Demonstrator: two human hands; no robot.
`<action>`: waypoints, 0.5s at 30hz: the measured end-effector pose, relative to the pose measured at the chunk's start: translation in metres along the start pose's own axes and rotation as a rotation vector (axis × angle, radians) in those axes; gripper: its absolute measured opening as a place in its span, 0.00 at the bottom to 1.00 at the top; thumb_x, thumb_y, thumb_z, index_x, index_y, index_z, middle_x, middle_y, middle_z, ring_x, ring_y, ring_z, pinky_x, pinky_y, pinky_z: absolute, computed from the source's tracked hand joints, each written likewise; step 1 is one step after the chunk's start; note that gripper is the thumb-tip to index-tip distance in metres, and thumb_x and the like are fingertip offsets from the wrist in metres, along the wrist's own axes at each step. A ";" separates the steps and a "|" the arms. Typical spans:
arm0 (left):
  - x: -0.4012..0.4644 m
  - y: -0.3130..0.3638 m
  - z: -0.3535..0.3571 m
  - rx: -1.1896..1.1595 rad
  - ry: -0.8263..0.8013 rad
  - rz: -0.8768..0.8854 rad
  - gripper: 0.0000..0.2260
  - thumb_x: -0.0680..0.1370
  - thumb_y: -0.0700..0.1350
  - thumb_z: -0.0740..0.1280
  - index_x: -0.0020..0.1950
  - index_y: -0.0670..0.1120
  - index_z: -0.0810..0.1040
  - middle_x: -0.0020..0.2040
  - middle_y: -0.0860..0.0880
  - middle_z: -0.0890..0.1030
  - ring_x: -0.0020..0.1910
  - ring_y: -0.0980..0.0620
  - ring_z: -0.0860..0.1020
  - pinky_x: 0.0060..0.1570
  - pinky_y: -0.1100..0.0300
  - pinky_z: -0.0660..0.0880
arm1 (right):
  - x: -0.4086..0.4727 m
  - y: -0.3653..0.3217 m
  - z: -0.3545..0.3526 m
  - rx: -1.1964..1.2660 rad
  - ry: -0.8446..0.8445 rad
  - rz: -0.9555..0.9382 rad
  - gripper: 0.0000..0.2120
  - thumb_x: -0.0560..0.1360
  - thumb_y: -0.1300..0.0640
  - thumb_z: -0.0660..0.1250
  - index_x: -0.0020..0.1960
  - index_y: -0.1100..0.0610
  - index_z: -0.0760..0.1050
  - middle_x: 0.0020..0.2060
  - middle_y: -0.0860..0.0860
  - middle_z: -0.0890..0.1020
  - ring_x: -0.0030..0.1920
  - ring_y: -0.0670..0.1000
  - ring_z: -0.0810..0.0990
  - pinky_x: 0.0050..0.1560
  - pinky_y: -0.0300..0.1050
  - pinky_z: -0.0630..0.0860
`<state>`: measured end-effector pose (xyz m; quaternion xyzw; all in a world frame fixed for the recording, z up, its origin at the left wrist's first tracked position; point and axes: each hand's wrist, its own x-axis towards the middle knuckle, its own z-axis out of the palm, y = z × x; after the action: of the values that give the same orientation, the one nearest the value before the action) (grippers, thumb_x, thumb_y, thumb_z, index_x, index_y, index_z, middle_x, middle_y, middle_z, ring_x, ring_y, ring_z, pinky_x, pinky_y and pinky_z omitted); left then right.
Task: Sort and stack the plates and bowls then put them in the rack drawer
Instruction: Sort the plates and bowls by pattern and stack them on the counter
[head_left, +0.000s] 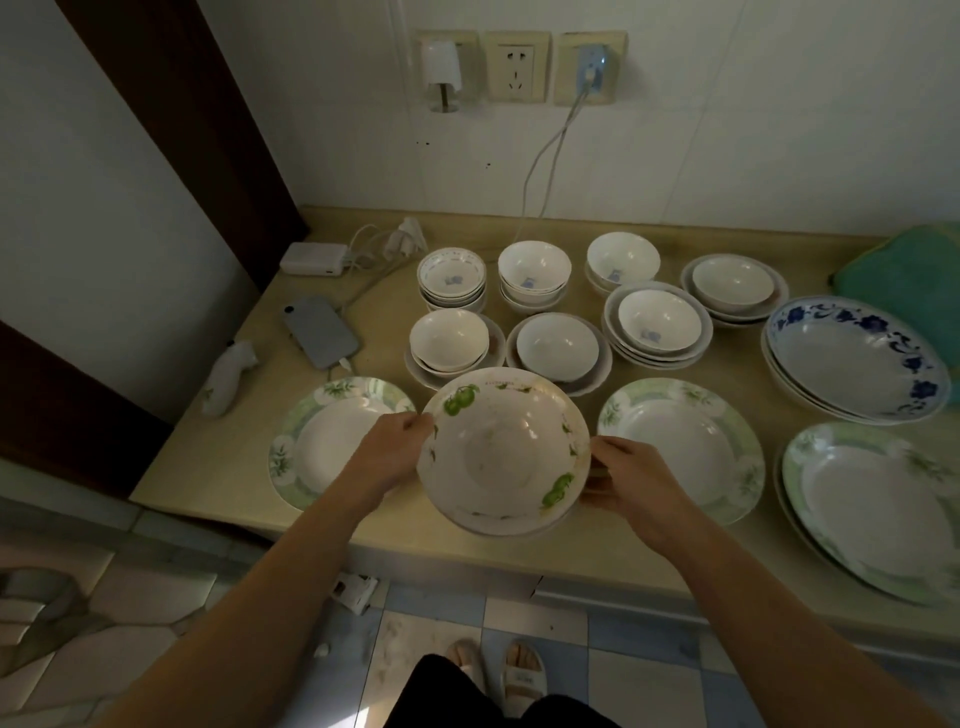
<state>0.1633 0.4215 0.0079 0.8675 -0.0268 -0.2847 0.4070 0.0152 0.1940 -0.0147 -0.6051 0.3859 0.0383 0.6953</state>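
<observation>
we see our left hand (392, 452) and right hand (631, 480), each grip clamped on opposite rims of a big bowl (503, 457) with green fruit prints, mouth up and tipped toward us, above the counter's (249, 415) front edge. at least one more dish sits under it, mostly hidden. a plate (878, 509) at right is cut off.

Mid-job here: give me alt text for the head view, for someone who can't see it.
Both hands, left hand and right hand, grip the rims of a fruit-patterned bowl above a counter crowded with stacked bowls and plates.
</observation>
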 end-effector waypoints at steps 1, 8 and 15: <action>0.003 0.002 0.001 -0.141 -0.048 -0.056 0.15 0.84 0.50 0.59 0.48 0.42 0.81 0.48 0.42 0.85 0.50 0.42 0.81 0.57 0.45 0.77 | 0.000 0.000 0.001 0.041 -0.010 0.026 0.11 0.83 0.57 0.63 0.54 0.59 0.84 0.46 0.57 0.88 0.49 0.59 0.87 0.54 0.57 0.84; 0.020 -0.002 -0.005 -0.564 -0.174 -0.263 0.13 0.83 0.50 0.64 0.54 0.41 0.81 0.47 0.42 0.85 0.47 0.40 0.81 0.43 0.48 0.82 | -0.002 0.002 0.013 0.168 0.037 0.116 0.12 0.82 0.56 0.64 0.54 0.61 0.83 0.47 0.59 0.88 0.46 0.60 0.88 0.39 0.53 0.84; 0.021 0.001 -0.014 -0.487 -0.253 -0.176 0.14 0.83 0.50 0.63 0.48 0.43 0.84 0.37 0.46 0.86 0.40 0.42 0.81 0.39 0.50 0.80 | -0.016 0.005 0.017 0.264 0.127 0.134 0.12 0.83 0.56 0.62 0.56 0.61 0.83 0.46 0.59 0.88 0.45 0.60 0.88 0.41 0.55 0.85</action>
<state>0.1884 0.4247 0.0063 0.7009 0.0672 -0.4227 0.5705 0.0102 0.2167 -0.0096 -0.4828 0.4703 -0.0050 0.7388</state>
